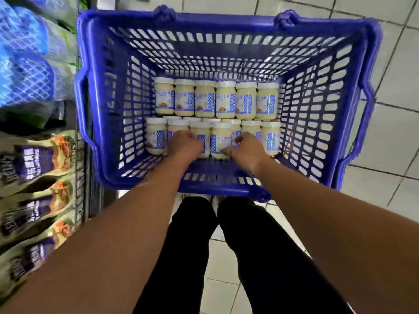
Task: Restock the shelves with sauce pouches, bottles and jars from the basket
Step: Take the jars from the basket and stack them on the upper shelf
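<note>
The jars (225,100), probably heavy, smooth and breakable, sit in rows in the blue basket (226,21), where the left hand (186,145) and right hand (248,150) each curl round near-row jars, best gripped mid-body.

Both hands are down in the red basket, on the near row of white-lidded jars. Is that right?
Not quite. The basket is blue, not red, as the head view shows. The rest holds: the left hand and the right hand are down in it, on the near row of white-lidded jars.
</note>
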A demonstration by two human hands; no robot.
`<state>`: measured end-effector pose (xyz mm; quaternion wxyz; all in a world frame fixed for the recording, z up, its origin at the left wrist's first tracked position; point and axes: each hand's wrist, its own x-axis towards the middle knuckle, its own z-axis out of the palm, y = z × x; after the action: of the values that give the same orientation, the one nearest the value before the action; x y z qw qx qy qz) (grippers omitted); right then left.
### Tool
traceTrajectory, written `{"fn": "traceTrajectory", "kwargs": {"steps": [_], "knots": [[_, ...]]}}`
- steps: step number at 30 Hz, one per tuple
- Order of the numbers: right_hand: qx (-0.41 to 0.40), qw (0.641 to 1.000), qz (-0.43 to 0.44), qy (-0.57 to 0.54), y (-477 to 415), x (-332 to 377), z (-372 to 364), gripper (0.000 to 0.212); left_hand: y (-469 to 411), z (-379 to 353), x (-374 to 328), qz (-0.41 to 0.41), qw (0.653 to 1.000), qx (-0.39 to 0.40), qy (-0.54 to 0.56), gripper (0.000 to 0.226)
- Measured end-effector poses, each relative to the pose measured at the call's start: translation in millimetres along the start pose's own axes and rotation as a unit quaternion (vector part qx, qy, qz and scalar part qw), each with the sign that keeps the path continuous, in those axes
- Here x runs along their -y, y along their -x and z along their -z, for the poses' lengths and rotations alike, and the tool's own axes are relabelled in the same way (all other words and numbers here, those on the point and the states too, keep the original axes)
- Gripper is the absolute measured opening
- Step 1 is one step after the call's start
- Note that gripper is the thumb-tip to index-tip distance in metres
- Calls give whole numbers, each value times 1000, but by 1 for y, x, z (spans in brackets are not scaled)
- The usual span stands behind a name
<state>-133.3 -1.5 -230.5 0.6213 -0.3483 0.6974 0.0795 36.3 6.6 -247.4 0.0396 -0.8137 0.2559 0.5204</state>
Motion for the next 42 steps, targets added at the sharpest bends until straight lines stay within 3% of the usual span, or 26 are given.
{"fn": "traceTrajectory", "kwargs": {"steps": [3, 7, 11, 15, 21, 26, 30, 33, 37, 42], "knots": [[7, 1000, 6, -13, -18, -4, -9, 59, -12, -7, 4, -7, 1000, -6, -15, 13], [0, 1000, 2, -28, -31, -12, -14, 72, -19, -12, 9, -32, 999, 42, 10, 40], [-22, 998, 3, -53, -36, -23, -11, 71, -22, -29, 1, -39, 992, 108, 57, 61], [-29, 998, -2, -61, -44, -31, -3, 68, -22, -46, -2, -40, 994, 86, 54, 80], [-29, 996, -7, -81, -37, -37, 16, 56, -11, -45, -4, -54, 989, 114, 79, 74], [-13, 986, 0, -163, -1, -31, 39, 65, 24, -37, -24, -52, 972, 132, 185, 45], [-16, 970, 36, -240, 49, -14, 58, 73, 66, -20, -51, -55, 957, 152, 242, 34], [-35, 959, 68, -272, 93, 5, 77, 72, 106, 3, -74, -105, 942, 157, 279, 2], [-85, 942, 106, -306, 165, 42, 102, 69, 172, 44, -114, -147, 927, 180, 295, 30], [-117, 916, 168, -345, 264, 82, 131, 63, 266, 98, -159, -197, 915, 188, 298, 25]]}}
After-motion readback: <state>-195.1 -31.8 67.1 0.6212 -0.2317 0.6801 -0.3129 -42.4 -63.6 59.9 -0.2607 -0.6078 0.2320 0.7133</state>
